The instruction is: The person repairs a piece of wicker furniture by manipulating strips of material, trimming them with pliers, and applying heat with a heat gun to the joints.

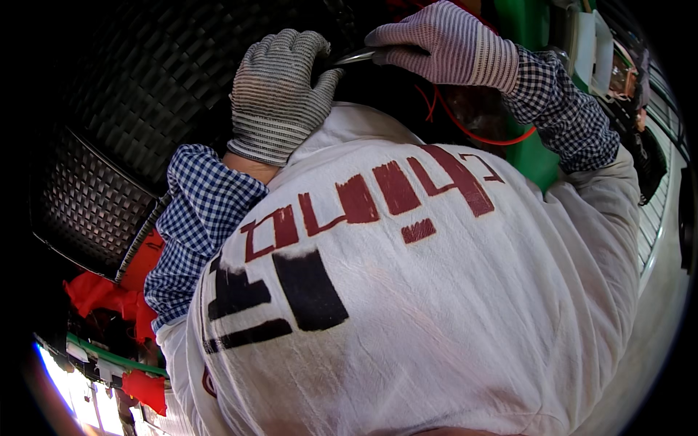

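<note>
My left hand (280, 94), in a grey striped knit glove, curls over black woven wicker (145, 94). Its fingertips are hidden, and the thumb stands off to the right. Thumb and fingers of my right hand (451, 47), in a paler striped glove, pinch a slim silver metal tool (355, 57). The tool points left toward the gap between my left thumb and forefinger; its exact kind cannot be made out. Dark shadow hides what its tip touches.
A thin red cord (483, 138) loops below my right hand, before a green surface (536, 156). Red cloth (109, 298) and a green rail (116, 356) lie at lower left. White and brown items (592, 51) crowd the upper right. My white printed shirt (436, 312) fills the lower middle.
</note>
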The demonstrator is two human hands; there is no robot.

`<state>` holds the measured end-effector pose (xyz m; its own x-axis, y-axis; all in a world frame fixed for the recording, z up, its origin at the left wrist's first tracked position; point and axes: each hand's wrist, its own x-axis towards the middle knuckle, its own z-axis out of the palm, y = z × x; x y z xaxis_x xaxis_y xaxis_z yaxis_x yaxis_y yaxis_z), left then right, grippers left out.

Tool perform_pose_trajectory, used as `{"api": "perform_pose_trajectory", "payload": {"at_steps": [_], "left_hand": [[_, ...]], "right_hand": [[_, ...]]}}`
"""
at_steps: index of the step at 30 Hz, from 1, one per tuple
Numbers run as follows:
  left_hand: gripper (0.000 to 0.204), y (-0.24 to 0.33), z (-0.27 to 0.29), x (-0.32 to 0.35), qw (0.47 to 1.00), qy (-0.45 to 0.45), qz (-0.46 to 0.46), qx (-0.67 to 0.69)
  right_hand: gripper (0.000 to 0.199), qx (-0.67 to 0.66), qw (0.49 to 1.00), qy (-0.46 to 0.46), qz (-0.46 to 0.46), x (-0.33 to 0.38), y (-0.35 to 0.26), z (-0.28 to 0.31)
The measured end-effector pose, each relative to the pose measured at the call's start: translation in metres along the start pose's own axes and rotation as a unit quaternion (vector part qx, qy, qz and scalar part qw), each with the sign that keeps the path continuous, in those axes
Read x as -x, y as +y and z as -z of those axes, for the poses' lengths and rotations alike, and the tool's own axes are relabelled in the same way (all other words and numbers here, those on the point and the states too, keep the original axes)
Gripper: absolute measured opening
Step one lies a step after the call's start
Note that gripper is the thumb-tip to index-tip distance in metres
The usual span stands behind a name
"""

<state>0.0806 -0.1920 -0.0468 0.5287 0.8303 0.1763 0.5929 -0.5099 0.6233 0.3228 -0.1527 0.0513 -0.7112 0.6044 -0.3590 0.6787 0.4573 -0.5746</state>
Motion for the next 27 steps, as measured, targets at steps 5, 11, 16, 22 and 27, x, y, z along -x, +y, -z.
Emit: {"api": "perform_pose_trajectory", "payload": {"at_steps": [5,11,16,22,27], "left_hand": [[0.034,0.004,0.004,-0.002,1.000,0.003,0.004,0.008],[0.032,-0.001,0.002,-0.014,0.999,0.031,-0.017,0.021],[0.033,-0.002,0.007,-0.007,0.998,0.037,-0.048,0.011],[0.034,0.006,0.011,-0.008,0.992,0.030,-0.074,-0.093],[0.031,0.009,0.011,-0.011,0.995,-0.007,-0.047,-0.084]], "right_hand": [[0.027,0.031,0.999,-0.010,-0.007,0.005,0.023,-0.023],[0.022,0.024,0.998,-0.013,-0.053,0.004,0.008,-0.001],[0.017,-0.034,0.958,0.241,-0.152,0.037,-0.011,0.034],[0.021,0.010,0.924,0.336,-0.181,0.045,-0.022,0.001],[0.019,-0.049,0.878,0.461,-0.122,0.055,0.000,-0.017]]}}
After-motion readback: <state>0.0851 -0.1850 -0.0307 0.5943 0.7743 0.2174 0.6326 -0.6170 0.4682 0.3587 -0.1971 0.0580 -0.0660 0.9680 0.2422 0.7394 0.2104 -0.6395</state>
